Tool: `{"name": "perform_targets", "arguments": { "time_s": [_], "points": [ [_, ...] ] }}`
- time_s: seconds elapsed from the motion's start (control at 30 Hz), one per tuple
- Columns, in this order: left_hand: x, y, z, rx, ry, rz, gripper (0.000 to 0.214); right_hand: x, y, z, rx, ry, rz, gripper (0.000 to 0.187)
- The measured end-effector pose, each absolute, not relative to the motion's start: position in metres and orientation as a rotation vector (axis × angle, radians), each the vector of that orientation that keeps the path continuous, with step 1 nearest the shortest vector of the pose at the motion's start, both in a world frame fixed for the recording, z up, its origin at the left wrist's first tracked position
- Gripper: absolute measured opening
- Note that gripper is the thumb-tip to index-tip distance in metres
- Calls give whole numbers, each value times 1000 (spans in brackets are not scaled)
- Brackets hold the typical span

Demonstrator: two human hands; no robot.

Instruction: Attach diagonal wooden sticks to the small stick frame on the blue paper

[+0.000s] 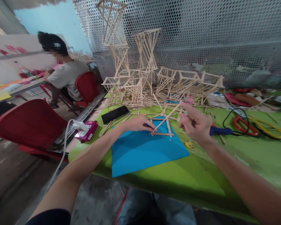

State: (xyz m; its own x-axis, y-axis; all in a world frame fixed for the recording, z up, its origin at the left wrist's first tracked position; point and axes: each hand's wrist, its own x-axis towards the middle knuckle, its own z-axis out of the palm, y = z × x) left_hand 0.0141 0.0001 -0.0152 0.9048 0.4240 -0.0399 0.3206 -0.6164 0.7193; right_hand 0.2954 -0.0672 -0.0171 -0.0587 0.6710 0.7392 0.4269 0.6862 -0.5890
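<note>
A small frame of thin wooden sticks (169,127) lies on a blue sheet (145,153). My left hand (140,123) reaches in from the left and is closed at the frame's near left corner, fingers pinched about the lower end of a slanting wooden stick (166,117). A small dark patch shows under those fingers; I cannot make out what it is. The stick rises to the right across the frame. At its upper end is my right hand (195,123), index finger stretched against the tip, the other fingers curled. Another stick stands slanted behind the frame.
Lattice towers of wooden sticks (144,53) stand at the back before a perforated metal screen (201,37). A black case (115,114) and a purple power strip (86,131) lie left. A blue-handled tool (221,130) and coiled cables lie right. A seated person (69,73) is behind red chairs.
</note>
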Motion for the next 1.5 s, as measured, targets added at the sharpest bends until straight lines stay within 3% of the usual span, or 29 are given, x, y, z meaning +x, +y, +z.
{"name": "perform_targets", "arguments": {
  "time_s": [0.5,1.5],
  "points": [
    [14,-1,-14,2300,519,174,27,300,-67,-10,-846,-1657,99,33],
    [13,3,-18,2282,504,168,26,302,-62,-13,-853,-1665,124,36]
  ]
}}
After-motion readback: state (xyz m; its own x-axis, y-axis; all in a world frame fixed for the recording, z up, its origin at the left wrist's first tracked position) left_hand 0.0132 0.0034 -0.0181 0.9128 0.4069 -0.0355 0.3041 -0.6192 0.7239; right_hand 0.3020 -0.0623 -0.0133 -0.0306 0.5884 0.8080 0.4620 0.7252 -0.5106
